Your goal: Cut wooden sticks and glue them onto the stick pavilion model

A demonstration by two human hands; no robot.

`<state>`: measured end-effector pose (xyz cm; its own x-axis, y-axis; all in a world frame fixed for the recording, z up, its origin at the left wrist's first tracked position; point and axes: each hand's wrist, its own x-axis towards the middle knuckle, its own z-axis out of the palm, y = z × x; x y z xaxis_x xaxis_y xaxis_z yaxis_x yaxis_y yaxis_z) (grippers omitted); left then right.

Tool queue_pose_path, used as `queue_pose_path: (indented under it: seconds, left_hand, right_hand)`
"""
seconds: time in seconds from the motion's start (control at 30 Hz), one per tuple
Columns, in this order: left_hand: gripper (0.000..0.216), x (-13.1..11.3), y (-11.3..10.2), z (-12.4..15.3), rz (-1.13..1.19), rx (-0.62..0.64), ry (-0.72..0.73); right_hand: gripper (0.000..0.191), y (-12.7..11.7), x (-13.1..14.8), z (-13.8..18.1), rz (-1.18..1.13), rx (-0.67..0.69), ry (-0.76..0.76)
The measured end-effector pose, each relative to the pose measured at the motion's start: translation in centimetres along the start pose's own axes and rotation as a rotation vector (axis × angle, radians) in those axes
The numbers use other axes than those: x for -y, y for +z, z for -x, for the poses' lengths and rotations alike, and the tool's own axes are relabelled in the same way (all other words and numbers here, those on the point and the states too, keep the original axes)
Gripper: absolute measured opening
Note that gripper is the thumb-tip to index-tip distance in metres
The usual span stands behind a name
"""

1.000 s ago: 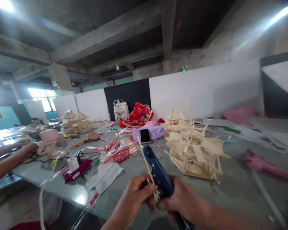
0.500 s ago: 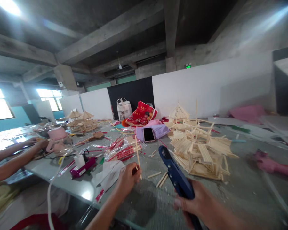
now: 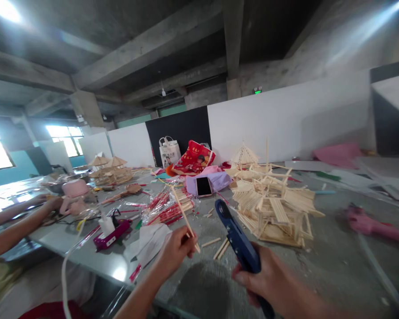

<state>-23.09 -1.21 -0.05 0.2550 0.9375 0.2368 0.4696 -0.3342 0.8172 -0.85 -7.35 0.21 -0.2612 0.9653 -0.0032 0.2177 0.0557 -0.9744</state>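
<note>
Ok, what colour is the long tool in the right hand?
The long tool is dark blue, best seen in the head view.

A workshop, with concrete beams over a craft-strewn worktable.

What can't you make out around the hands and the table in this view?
Head view:
- blue tool: the right hand hides its grip, and the bottom edge cuts off its lower end.
- stick: the left hand hides the part it grips.
- co-worker's hand: what it touches is too small and blurred to tell.
</note>
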Motion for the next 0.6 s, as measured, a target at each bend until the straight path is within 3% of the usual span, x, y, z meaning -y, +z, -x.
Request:
queue_pose_path:
  seconds: [0.13, 0.27, 0.43, 0.6]
  left_hand:
    - [0.019, -3.2, 0.6, 1.4, 0.292, 0.107, -0.018]
    - [0.019, -5.3, 1.3, 2.4, 0.361, 0.084, -0.042]
    - [0.019, -5.6, 2.5, 2.7, 0.438, 0.054, -0.072]
    - [0.018, -5.7, 3.6, 3.3, 0.763, 0.050, -0.144]
  right_hand:
    - [0.024, 1.3, 1.3, -1.0, -0.158, 0.028, -0.061]
    - [0.026, 2.2, 0.8, -2.0, -0.262, 0.044, -0.143]
    - [0.022, 2.1, 1.1, -2.1, -0.222, 0.054, -0.147]
    - [0.021, 2.2, 2.3, -1.6, -0.228, 0.028, -0.144]
